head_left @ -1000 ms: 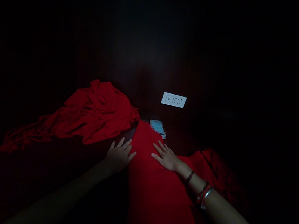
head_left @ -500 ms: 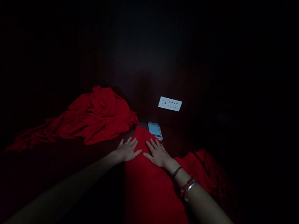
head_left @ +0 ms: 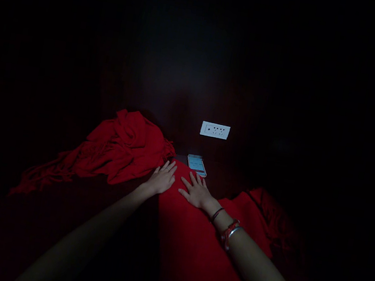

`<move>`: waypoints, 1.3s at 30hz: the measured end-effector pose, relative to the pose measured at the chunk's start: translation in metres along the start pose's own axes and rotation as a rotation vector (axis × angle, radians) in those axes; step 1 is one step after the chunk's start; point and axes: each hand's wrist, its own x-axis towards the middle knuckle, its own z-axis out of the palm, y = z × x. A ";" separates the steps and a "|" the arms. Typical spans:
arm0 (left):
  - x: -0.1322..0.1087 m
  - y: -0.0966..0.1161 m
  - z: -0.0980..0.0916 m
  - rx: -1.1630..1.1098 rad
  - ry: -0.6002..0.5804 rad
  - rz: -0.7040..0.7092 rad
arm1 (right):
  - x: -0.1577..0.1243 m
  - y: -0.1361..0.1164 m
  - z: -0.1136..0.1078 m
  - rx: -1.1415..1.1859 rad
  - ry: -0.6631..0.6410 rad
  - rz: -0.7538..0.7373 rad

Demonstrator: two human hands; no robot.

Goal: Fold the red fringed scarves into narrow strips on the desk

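Observation:
A red scarf [head_left: 192, 246] lies spread in a flat strip in front of me, its near end fading into the dark. On its far left edge rests my left hand [head_left: 162, 178], palm down, fingers stretched forward. My right hand [head_left: 197, 192] lies flat on the scarf's far part with its fingers spread. Beyond the right fingertips is a phone [head_left: 197, 165] with a lit screen. Bracelets [head_left: 230, 232] circle my right wrist. Neither hand grips anything.
A crumpled red fringed cloth [head_left: 126, 145] is heaped to the left. Another red fringed piece [head_left: 250, 217] lies right of my right arm; whether it joins the scarf I cannot tell. A white socket panel [head_left: 215, 130] is on the dark upright surface behind. Most surroundings are black.
My left hand has shifted slightly forward, and its thumb now sits closer to the fingers. The right hand stays nearly in place, its fingers a little more spread.

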 end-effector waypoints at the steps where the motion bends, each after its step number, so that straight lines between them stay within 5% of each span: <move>1: 0.007 -0.002 0.001 -0.001 -0.017 0.041 | 0.001 0.000 0.002 0.019 -0.024 -0.001; 7: 0.035 -0.021 0.015 -0.017 -0.226 -0.003 | 0.006 0.002 0.007 0.049 -0.124 0.067; 15: 0.049 -0.010 0.007 0.028 -0.132 0.025 | 0.006 0.003 0.010 0.068 -0.098 0.093; 23: 0.062 -0.018 0.022 0.008 -0.203 0.022 | 0.002 0.002 0.008 0.081 -0.091 0.124; 27: 0.041 -0.024 0.010 0.020 -0.096 0.013 | 0.000 0.000 0.007 0.071 -0.099 0.136; 31: -0.014 -0.016 -0.008 -0.065 0.116 0.053 | -0.002 0.002 0.003 0.100 -0.023 0.103; 35: -0.059 -0.003 -0.012 -0.136 0.006 0.163 | -0.016 0.020 -0.014 0.168 0.084 -0.020; 39: -0.066 -0.003 -0.008 -0.173 -0.092 0.176 | -0.037 0.049 -0.031 0.290 0.011 -0.158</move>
